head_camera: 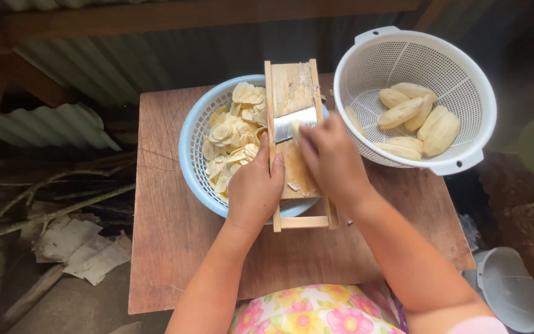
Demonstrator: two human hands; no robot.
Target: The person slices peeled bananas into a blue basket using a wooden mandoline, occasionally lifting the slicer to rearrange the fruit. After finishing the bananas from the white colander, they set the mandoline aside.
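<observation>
Wooden bench [174, 247] carries everything. Blue basket [188, 145] at 9 o'clock of the slicer, full of pale slices [233, 133]. Left hand [254, 188] clamps the wooden slicer [292, 86] by its left rail, fingers clenched around it; slicer lies across the basket rim. Right hand [332, 158] presses a peeled piece [295, 131] against the metal blade [295, 120], fingers pinched on it. White colander [366, 59] at 2 o'clock holds whole peeled pieces [412, 117].
</observation>
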